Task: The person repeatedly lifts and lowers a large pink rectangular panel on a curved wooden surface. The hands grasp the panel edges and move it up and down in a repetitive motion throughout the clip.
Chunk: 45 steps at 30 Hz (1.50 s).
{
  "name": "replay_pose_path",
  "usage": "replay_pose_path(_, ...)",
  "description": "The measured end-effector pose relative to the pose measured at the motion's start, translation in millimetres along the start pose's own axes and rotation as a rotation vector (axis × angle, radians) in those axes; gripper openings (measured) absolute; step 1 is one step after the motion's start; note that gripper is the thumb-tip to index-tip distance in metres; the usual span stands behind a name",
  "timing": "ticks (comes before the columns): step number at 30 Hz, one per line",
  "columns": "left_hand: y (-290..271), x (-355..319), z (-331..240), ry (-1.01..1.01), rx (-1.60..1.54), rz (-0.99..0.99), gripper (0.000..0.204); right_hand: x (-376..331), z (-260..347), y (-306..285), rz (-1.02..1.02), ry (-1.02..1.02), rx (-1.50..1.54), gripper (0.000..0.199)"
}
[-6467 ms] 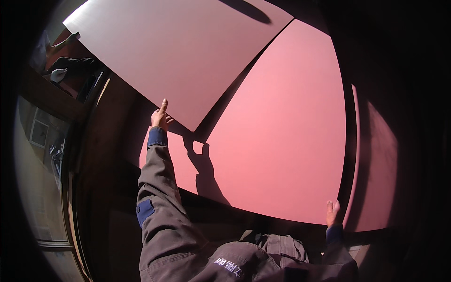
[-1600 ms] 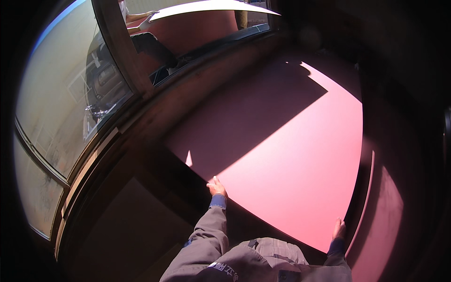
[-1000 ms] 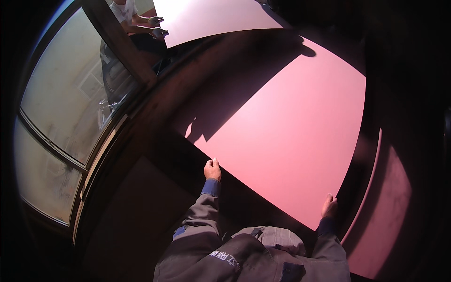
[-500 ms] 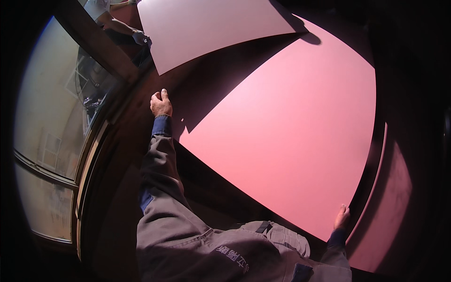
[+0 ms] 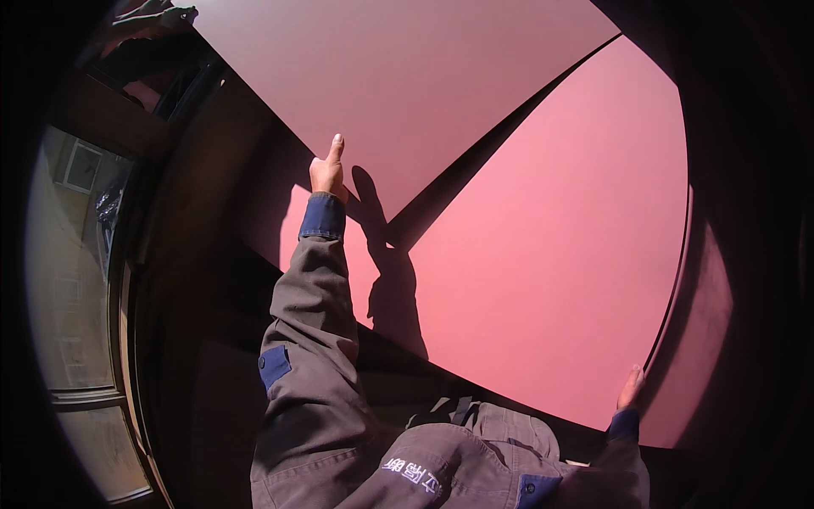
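Note:
A large pinkish-mauve sheet (image 5: 424, 93) is held at a slant over a second, brighter pink sheet (image 5: 543, 254) lying below. My left hand (image 5: 327, 176) grips the upper sheet's left edge near its close corner, thumb stretched along the top face, fingers hidden beneath. The shadow of that hand and arm falls across both sheets. At the lower sheet's right edge, close to the near corner, is my right hand (image 5: 630, 388), closed on the edge with its fingers partly hidden.
Another person's hand (image 5: 182, 14) holds the upper sheet's far left edge. Beyond the right edge lies a further pink surface (image 5: 691, 365), partly shaded. A framed glass window or door (image 5: 80, 280) stands at the left, with a dark beam (image 5: 102, 114) above it.
The upper sheet has come nearer and lower over the other one. My left hand, formerly raised apart from it, has taken hold of its edge. The right hand stays at the lower sheet's edge.

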<state>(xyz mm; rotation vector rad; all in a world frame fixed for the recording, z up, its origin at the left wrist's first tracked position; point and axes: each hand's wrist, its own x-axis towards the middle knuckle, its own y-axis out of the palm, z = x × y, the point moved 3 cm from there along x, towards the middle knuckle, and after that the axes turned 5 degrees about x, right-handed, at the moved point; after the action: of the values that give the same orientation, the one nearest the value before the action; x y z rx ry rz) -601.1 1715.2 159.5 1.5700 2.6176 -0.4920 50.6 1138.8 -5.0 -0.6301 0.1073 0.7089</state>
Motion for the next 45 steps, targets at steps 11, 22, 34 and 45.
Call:
replay_pose_path(11, 49, -243, 43, -0.015, -0.403, 0.22, 0.026, -18, 71, 18, -0.033, -0.091, 0.013, 0.04)
replay_pose_path(22, 20, -245, -51, -0.366, -0.144, 0.577, 0.024, -40, 292, 185, 0.104, 0.427, 0.731, 0.081)
replay_pose_path(34, 17, -214, -130, -0.53, -0.027, 0.779, 0.03, 9, 442, 241, 0.345, 0.441, 0.969, 0.087)
replay_pose_path(45, -191, 35, -216, -1.063, -0.152, 1.092, 0.047, -203, 618, 360, 0.048, 0.476, 0.765, 0.056)
